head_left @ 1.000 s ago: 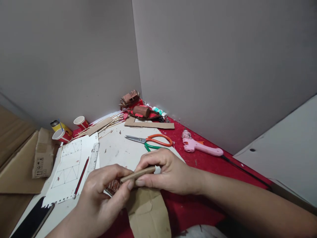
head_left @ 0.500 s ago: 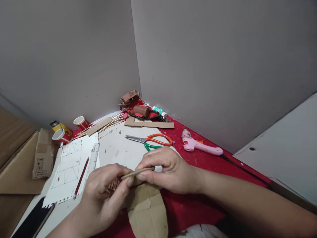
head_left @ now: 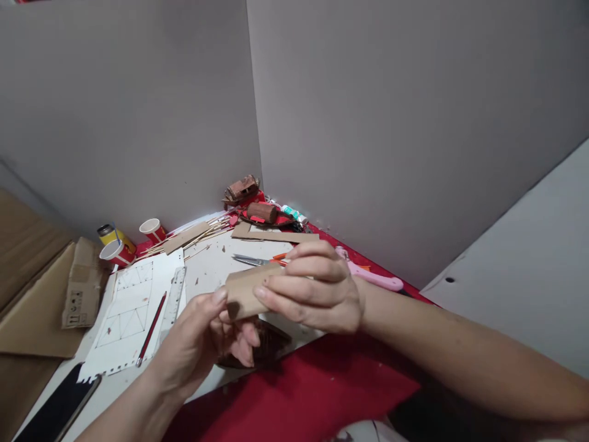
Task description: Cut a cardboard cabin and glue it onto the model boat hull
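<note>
A curved piece of brown cardboard [head_left: 248, 291] is held up over the front of the work surface, bent like a half tube. My right hand [head_left: 315, 285] grips its right part, thumb in front and fingers over the top. At its left end, the thumb of my left hand [head_left: 207, 334] presses on the edge, with the other fingers curled beneath. Under my hands lies a dark brown object [head_left: 273, 341], mostly hidden. Behind the cardboard, the scissors [head_left: 251, 260] lie on the white board, their handles partly covered by my right hand.
Drawing paper [head_left: 129, 307], a pencil [head_left: 151, 328], a ruler [head_left: 173, 294] and a phone [head_left: 59, 405] lie left. Paper cups [head_left: 117, 253], sticks [head_left: 214, 228], small brown models [head_left: 262, 213] and cardboard strips [head_left: 280, 236] stand or lie behind. A pink glue gun [head_left: 375, 276] lies right.
The cardboard has been raised and turned, so its curved face now shows. My right hand has moved up, now partly hiding the scissors and glue gun. The lower rounded cardboard part no longer shows.
</note>
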`<action>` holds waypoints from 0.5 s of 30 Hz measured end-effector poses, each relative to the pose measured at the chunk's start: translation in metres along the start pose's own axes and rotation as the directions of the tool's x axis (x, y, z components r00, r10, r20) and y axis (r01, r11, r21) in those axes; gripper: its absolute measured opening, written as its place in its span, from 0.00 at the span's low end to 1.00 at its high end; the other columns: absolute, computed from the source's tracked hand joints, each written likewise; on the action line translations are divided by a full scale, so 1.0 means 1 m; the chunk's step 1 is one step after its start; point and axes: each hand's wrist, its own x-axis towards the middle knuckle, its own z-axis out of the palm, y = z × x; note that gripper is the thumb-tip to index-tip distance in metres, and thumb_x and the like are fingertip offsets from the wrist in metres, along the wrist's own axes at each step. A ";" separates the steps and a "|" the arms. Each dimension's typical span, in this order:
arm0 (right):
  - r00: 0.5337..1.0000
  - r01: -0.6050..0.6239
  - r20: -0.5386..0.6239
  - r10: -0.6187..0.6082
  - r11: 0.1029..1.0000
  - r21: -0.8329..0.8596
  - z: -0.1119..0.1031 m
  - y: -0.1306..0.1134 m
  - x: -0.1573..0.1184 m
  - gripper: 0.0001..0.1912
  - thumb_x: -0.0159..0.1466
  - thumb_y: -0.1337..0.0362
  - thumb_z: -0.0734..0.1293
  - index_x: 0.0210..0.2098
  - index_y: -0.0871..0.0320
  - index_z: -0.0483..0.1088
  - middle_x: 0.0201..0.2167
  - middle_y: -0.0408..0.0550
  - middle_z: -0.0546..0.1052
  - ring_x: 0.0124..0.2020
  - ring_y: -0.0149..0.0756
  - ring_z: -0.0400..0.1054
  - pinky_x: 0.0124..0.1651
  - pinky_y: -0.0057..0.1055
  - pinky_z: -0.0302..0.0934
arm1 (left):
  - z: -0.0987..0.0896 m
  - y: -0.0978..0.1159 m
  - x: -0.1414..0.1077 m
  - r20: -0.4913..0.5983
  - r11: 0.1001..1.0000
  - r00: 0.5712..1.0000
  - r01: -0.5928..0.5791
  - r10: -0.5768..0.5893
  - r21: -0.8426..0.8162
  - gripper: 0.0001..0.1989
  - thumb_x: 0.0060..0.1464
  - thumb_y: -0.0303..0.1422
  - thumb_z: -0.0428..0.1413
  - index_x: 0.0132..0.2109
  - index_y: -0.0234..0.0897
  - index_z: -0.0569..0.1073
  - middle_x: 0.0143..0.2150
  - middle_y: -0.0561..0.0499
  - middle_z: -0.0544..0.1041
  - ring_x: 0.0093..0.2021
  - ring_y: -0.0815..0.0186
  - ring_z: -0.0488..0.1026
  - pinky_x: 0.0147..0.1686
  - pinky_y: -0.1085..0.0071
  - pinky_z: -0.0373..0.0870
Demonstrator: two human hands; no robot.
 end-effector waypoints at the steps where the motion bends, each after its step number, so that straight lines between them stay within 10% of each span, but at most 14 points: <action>1: 0.998 0.057 0.001 -0.057 0.998 0.010 0.002 0.000 0.002 0.12 0.69 0.70 0.64 0.35 0.52 0.78 0.35 0.35 0.81 0.36 0.29 0.66 0.44 0.30 0.67 | 0.002 -0.004 0.003 0.010 0.997 0.999 0.033 -0.033 -0.065 0.21 0.49 0.49 0.65 0.34 0.33 0.81 0.23 0.47 0.79 0.20 0.67 0.73 0.24 0.72 0.74; 5: 0.992 0.109 0.047 -0.113 0.991 0.080 0.002 0.002 0.005 0.08 0.68 0.67 0.65 0.40 0.52 0.77 0.39 0.36 0.80 0.39 0.31 0.68 0.50 0.34 0.66 | 0.006 -0.007 0.004 -0.028 0.988 0.999 0.031 -0.036 -0.154 0.14 0.46 0.38 0.69 0.29 0.30 0.79 0.20 0.51 0.75 0.18 0.73 0.70 0.22 0.78 0.72; 7: 0.943 -0.182 0.291 0.159 0.982 0.053 0.000 0.004 -0.003 0.10 0.68 0.60 0.66 0.49 0.51 0.74 0.47 0.41 0.80 0.48 0.34 0.69 0.57 0.37 0.63 | 0.002 -0.001 0.001 -0.080 0.987 0.996 -0.044 0.032 -0.156 0.12 0.45 0.36 0.70 0.29 0.31 0.79 0.21 0.51 0.77 0.19 0.73 0.71 0.23 0.79 0.72; 8: 0.825 -0.376 0.445 0.348 0.926 -0.029 -0.001 0.004 -0.009 0.15 0.69 0.56 0.66 0.54 0.51 0.71 0.52 0.44 0.78 0.54 0.36 0.67 0.60 0.38 0.62 | -0.001 0.003 -0.001 -0.108 0.984 0.991 -0.092 0.076 -0.151 0.12 0.45 0.35 0.70 0.28 0.31 0.78 0.22 0.51 0.77 0.20 0.73 0.72 0.24 0.79 0.73; 10: 0.395 -0.639 0.655 0.644 0.705 -0.307 0.000 0.004 -0.027 0.22 0.70 0.56 0.64 0.61 0.56 0.66 0.60 0.53 0.72 0.60 0.42 0.64 0.62 0.43 0.60 | -0.007 0.012 -0.003 -0.161 0.972 0.972 -0.195 0.174 -0.128 0.11 0.46 0.34 0.70 0.29 0.31 0.78 0.24 0.51 0.78 0.23 0.72 0.73 0.26 0.79 0.74; 15: -0.065 -0.596 0.769 0.635 0.593 -0.541 0.017 -0.002 -0.070 0.13 0.69 0.59 0.67 0.48 0.61 0.73 0.46 0.51 0.77 0.44 0.40 0.74 0.48 0.43 0.70 | -0.016 0.026 -0.005 -0.241 0.934 0.923 -0.336 0.302 -0.118 0.12 0.44 0.33 0.71 0.35 0.32 0.80 0.28 0.52 0.78 0.25 0.72 0.74 0.28 0.77 0.76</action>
